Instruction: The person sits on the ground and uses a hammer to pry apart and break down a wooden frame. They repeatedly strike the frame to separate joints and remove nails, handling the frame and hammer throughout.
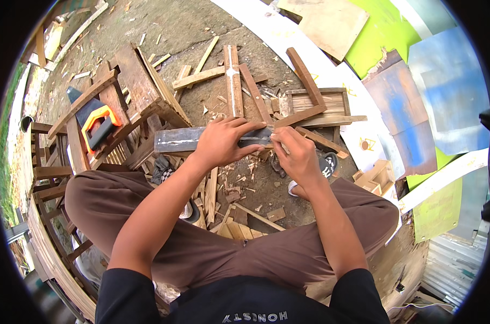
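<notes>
A dark grey board (175,141) with a white streak along its top lies crosswise in front of me, above my knees. My left hand (222,139) is closed over it, fingers along the far side and thumb toward the near side. At the board's right end my right hand (298,156) is closed in a pinch, its fingertips close to the surface. Whatever sits between those fingertips is too small to make out. A brown wooden strip (254,92) runs up to the board's far edge near my left fingertips.
On the left, a handsaw with an orange and black handle (100,127) rests on a wooden stand (148,86). Beyond the board lie an L-shaped wooden piece (309,81) and a slatted frame (334,100). Offcuts (237,224) litter the ground between my legs. Painted sheets (445,86) stand at right.
</notes>
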Motion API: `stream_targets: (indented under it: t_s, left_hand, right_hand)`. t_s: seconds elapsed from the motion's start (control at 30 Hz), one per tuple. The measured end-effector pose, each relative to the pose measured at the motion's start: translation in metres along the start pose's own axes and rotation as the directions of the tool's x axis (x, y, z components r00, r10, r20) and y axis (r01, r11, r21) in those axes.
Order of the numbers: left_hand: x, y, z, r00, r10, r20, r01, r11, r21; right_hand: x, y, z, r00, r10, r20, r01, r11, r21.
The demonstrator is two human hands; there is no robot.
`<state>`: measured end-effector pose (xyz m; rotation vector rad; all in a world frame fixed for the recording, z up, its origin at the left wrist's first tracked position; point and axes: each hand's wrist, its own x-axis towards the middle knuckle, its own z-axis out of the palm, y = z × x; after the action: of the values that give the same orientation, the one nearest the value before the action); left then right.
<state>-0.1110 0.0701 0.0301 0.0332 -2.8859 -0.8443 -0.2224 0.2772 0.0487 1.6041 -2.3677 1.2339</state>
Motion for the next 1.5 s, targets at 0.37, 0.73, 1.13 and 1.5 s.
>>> stream_targets:
  t_s: [0.37,0.73,1.13,1.5]
  left_hand:
    - [0.000,-0.004,0.005,0.996,0.051,-0.067,-0.049,0.999,0.020]
    - [-0.001,-0.005,0.007,0.996,0.053,-0.066,-0.052,0.999,0.016]
    - [-0.001,-0.002,0.004,0.999,0.025,-0.025,-0.025,1.000,-0.002]
    - [-0.001,-0.001,0.004,0.995,0.054,-0.089,-0.051,0.998,0.037]
  right_hand:
    - [-0.002,0.002,0.004,0.999,-0.048,0.024,0.049,0.998,-0.026]
    - [-0.009,0.006,0.013,0.995,-0.080,-0.065,0.077,0.996,-0.049]
    - [-0.022,0.003,0.024,0.974,0.040,-0.223,-0.022,0.996,0.083]
    - [-0.020,0.002,0.024,0.980,0.011,-0.197,-0.008,1.000,0.016]
